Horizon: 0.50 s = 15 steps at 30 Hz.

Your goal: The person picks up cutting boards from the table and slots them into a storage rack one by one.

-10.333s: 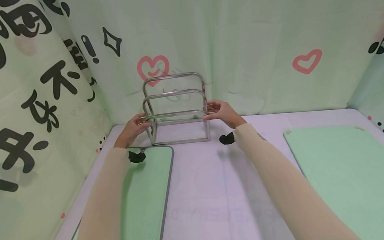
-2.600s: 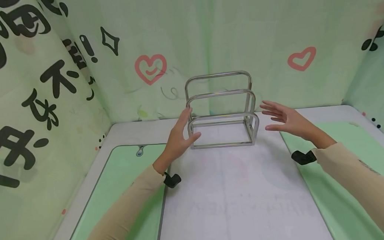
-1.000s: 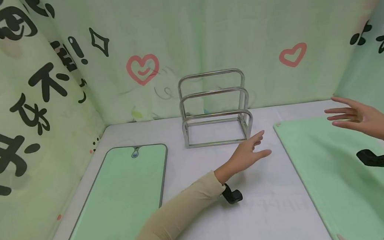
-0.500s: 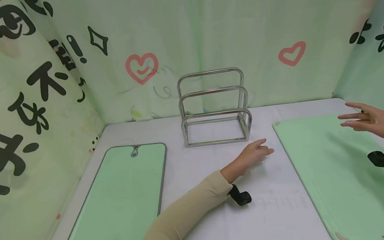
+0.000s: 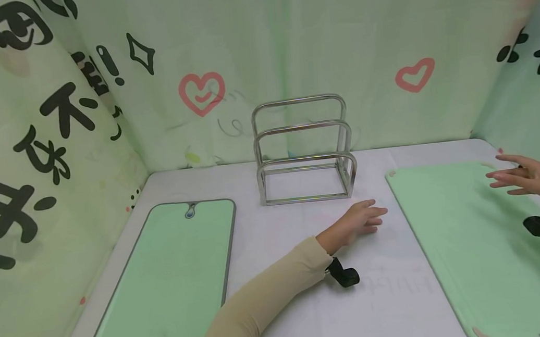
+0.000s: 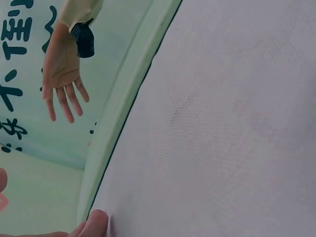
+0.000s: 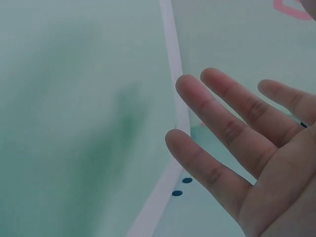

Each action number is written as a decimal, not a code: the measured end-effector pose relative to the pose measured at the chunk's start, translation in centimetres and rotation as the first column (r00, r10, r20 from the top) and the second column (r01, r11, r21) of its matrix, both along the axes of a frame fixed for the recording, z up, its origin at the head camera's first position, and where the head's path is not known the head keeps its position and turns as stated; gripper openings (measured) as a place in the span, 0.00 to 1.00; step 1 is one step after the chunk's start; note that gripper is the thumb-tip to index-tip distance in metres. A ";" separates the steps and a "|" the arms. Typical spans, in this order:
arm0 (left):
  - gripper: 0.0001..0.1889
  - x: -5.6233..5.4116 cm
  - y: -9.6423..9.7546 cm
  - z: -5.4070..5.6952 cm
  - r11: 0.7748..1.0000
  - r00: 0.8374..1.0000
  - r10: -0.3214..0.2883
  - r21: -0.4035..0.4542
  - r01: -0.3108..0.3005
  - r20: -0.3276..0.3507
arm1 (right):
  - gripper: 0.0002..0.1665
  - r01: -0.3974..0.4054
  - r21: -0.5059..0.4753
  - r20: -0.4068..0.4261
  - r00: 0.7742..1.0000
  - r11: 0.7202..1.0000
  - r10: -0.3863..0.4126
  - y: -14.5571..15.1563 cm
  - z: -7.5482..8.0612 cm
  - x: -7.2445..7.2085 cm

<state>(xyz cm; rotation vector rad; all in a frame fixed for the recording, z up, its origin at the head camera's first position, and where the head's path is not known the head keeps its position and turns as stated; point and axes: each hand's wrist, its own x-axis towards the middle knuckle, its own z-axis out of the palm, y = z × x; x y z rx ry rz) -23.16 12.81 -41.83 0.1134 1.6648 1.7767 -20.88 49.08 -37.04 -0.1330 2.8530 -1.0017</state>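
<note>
A silver metal rack with three upright loops [image 5: 304,159] stands on the table near the back wall, its slots holding nothing. My left hand [image 5: 355,224] hovers low over the white table, in front of and to the right of the rack, touching neither it nor any board. Its fingers are loosely extended; only fingertips show in the left wrist view. My right hand [image 5: 534,176] hangs above the far part of the right green board [image 5: 467,228], fingers spread. In the right wrist view that hand [image 7: 276,168] has nothing in it.
On the left lies another green board [image 5: 165,280] with a grey border and a hole at its far end. Printed cloth walls [image 5: 362,78] close off the back and both sides. The white tabletop [image 5: 336,315] shows between the boards.
Ten seconds ago both hands held the rack farther left; it then stood farther right, and both hands left it. Lately the left hand has drifted slightly right, the right hand slightly down and right.
</note>
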 end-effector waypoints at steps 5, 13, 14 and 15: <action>0.29 0.1 0.5 0.0 1.000 0.999 0.011 0.023 -0.012 0.035 | 0.45 0.002 -0.009 0.039 0.999 1.000 -0.002 3.9 -2.8 -1.6; 0.27 0.8 1.4 -0.2 0.998 0.997 -0.016 0.065 0.010 0.078 | 0.50 0.052 0.070 0.127 0.990 0.996 -0.060 10.4 -7.4 -4.1; 0.27 0.9 1.5 -0.2 0.998 0.996 -0.016 0.069 0.010 0.083 | 0.52 0.054 0.082 0.131 0.989 0.995 -0.064 10.8 -7.6 -4.2; 0.27 1.0 1.7 -0.1 0.997 0.996 -0.013 0.073 0.007 0.088 | 0.53 0.058 0.087 0.138 0.988 0.994 -0.069 11.1 -7.7 -4.2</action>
